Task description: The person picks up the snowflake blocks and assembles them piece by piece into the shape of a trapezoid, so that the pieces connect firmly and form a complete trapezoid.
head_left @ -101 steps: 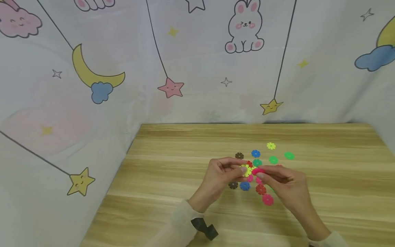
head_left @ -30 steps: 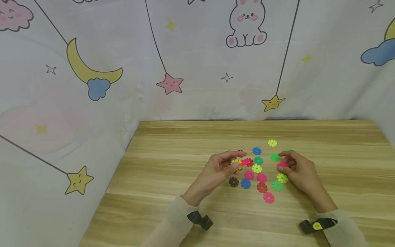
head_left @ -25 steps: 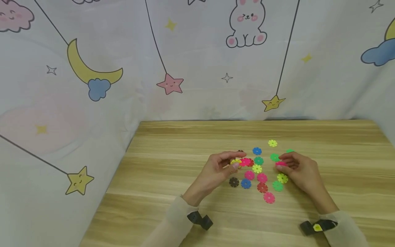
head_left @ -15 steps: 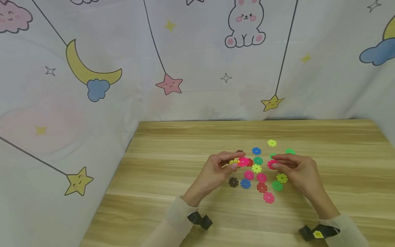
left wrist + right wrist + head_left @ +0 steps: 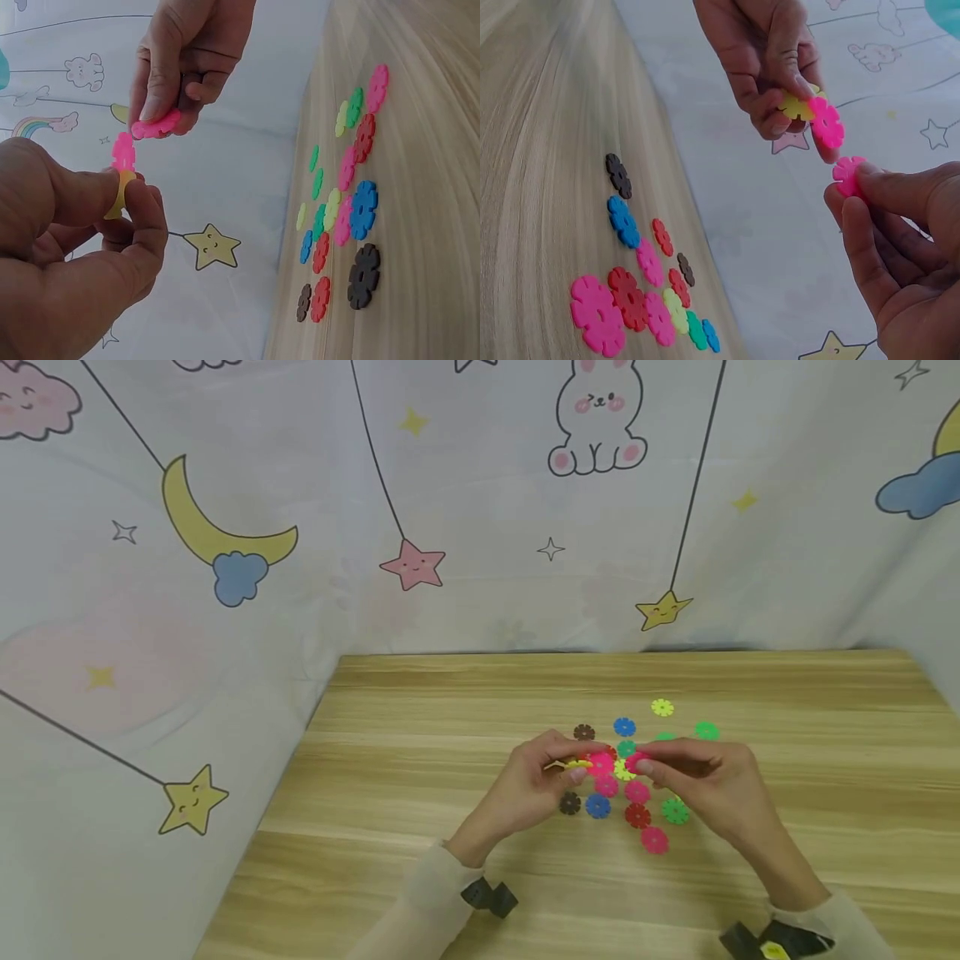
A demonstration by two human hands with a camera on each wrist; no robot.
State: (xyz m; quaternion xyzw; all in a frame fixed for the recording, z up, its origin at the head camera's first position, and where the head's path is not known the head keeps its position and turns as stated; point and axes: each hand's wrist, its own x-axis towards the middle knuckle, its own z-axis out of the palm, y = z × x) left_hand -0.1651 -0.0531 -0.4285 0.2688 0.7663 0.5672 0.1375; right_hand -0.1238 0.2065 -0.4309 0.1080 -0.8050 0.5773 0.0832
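My left hand (image 5: 534, 785) pinches a yellow notched snowflake disc (image 5: 796, 108) between thumb and fingers. A pink snowflake disc (image 5: 827, 124) is joined to its edge, the two set at an angle. Facing it, my right hand (image 5: 716, 789) pinches another pink disc (image 5: 847, 175) by its edge. In the left wrist view this second pink disc sits just beside the joined pink one, very close to it. Both hands are raised over the loose discs, and the fingers cover part of the yellow disc.
Several loose discs lie on the wooden table (image 5: 390, 860) below and around the hands, among them a brown disc (image 5: 584, 732), a blue disc (image 5: 597, 807), a green disc (image 5: 676, 811) and a red disc (image 5: 637, 816). A printed white curtain (image 5: 480, 502) hangs behind and beside the table.
The right hand, after being apart on the right, has moved left with its pink disc toward the left hand's joined pair. The left hand has tilted slightly, so its yellow disc shows nearly edge-on.
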